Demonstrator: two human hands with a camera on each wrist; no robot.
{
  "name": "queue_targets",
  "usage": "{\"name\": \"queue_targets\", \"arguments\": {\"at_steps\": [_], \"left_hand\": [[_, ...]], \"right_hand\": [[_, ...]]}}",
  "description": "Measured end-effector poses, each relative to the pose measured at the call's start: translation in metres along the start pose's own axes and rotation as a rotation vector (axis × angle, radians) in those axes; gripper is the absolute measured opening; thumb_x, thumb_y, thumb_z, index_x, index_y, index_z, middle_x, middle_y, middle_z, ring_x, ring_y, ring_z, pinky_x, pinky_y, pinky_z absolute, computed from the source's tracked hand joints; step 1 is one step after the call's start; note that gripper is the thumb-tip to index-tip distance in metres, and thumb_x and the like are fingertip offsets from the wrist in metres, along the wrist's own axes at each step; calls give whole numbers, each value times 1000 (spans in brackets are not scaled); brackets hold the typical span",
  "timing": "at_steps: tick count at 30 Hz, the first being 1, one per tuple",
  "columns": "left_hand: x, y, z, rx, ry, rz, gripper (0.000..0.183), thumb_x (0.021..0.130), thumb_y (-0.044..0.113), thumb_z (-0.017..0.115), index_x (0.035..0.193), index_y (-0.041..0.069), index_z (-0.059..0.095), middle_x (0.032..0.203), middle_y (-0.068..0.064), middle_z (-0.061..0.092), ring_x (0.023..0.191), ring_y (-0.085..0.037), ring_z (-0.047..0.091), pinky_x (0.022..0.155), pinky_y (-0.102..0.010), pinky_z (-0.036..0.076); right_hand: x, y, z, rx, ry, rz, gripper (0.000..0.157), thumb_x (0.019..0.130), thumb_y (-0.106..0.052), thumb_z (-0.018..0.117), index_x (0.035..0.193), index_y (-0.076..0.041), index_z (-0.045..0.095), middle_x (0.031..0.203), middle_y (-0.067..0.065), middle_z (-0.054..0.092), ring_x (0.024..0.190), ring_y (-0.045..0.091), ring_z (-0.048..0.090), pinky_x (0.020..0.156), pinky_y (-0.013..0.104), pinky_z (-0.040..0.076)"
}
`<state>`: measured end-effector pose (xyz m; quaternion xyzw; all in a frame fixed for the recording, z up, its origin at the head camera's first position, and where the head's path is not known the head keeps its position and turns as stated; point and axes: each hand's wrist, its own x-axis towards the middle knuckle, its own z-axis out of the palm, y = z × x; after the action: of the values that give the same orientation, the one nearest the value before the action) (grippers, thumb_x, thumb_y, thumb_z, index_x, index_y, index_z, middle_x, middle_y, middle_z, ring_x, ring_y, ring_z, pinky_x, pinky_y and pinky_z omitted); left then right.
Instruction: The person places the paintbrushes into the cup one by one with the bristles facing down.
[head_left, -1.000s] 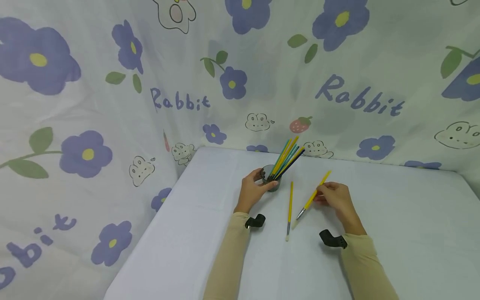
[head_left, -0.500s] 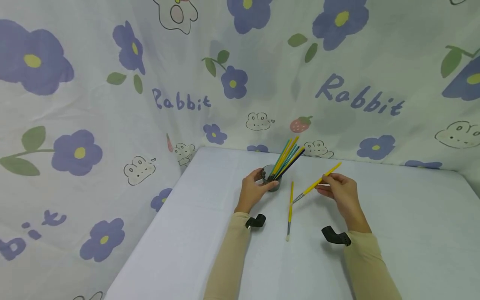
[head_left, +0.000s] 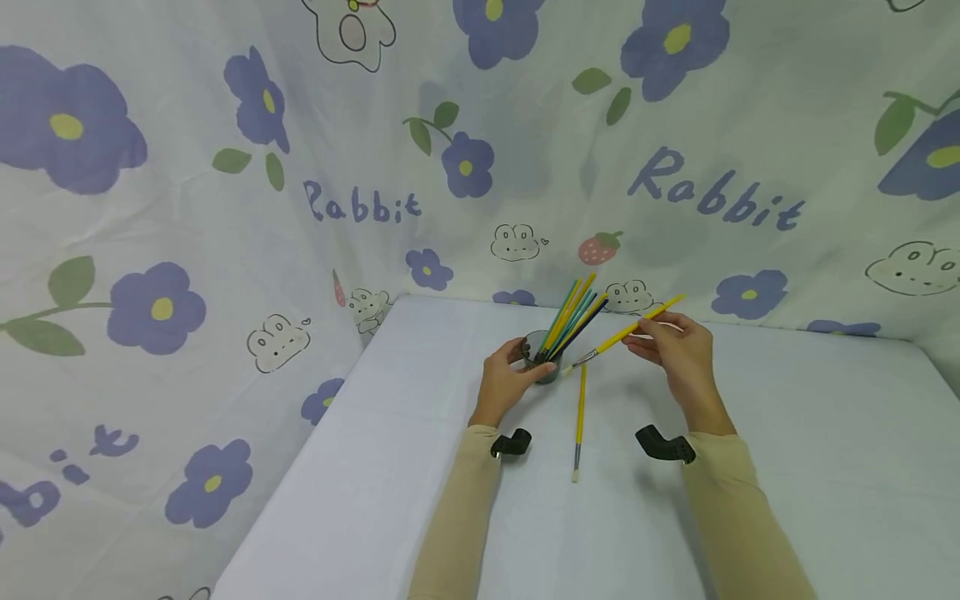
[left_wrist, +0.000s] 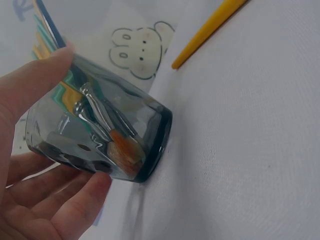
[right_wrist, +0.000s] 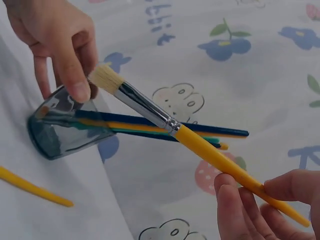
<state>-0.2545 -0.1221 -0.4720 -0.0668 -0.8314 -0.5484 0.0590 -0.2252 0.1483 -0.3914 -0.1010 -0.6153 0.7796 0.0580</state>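
A tinted glass cup (left_wrist: pixel 150 110) holds several paintbrushes (head_left: pixel 576 318), bristles down, with yellow, teal and dark blue handles leaning right. My left hand (head_left: pixel 506 381) grips the cup, thumb on the near side and fingers around the far side. In my right hand (head_left: pixel 678 354) a yellow paintbrush (right_wrist: pixel 210 154) is pinched by its handle. Its pale bristles point down and left, close to the cup in the head view. Another yellow paintbrush (head_left: pixel 581 421) lies on the table between the two forearms, bristles toward me.
The white table (head_left: pixel 360 500) runs back to a hanging cloth (head_left: pixel 547 167) printed with flowers and rabbits. A black wrist mount (head_left: pixel 665 443) sits on the right sleeve, and another mount (head_left: pixel 512 442) on the left.
My right hand has lifted the yellow paintbrush off the table and carried it forward, its bristles swinging left toward the cup. The left hand and cup stay where they were.
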Motion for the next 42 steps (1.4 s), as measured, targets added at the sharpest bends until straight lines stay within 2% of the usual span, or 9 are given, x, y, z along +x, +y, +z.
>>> {"name": "queue_targets", "arguments": {"at_steps": [7,12,15,22,33,37,42], "left_hand": [[-1,0,-1,-1,-3,3,82,80,41,90,145,3,57,136,-18,68,127,-31,65,95,-33,63],[-2,-2,-1,-3,-10,7,82,81,41,89,145,2,56,137,-21,67,127,-31,65,96,-35,63],[-2,-1,-1,-7,-12,6,82,81,41,89,146,1,56,137,-22,66,127,-31,65,96,-35,63],[-2,1,-1,-7,-8,-4,84,81,43,89,146,1,55,137,-20,67,128,-31,65,96,-36,63],[-2,1,-2,2,-2,-11,83,80,45,89,145,6,58,135,-15,69,126,-29,66,98,-37,63],[-2,0,-2,0,-2,2,82,80,44,89,145,5,58,134,-16,69,126,-29,66,97,-36,63],[-3,1,-2,-7,0,6,83,80,43,90,145,3,57,134,-16,69,126,-29,66,96,-36,63]], "right_hand": [[6,-13,14,36,-41,-63,29,97,-12,72,118,2,56,84,-5,79,72,13,79,73,27,65],[11,-18,25,36,-61,-78,24,97,-11,71,114,-1,57,83,-5,79,71,13,79,72,26,65],[14,-19,31,12,-76,-89,24,98,-11,70,115,0,57,83,-5,78,71,12,78,73,26,65],[20,-19,46,-52,-66,-105,36,99,-11,68,126,10,54,86,-5,76,72,11,78,74,26,65],[26,-16,60,-117,-112,-152,23,99,-8,67,115,5,57,86,-1,74,72,12,78,74,27,65],[25,-14,64,-153,-119,-172,27,98,-9,68,117,7,56,92,7,74,73,13,78,73,26,66],[25,-12,70,-213,-131,-193,33,98,-10,67,121,11,55,110,31,70,74,13,78,73,26,66]]}}
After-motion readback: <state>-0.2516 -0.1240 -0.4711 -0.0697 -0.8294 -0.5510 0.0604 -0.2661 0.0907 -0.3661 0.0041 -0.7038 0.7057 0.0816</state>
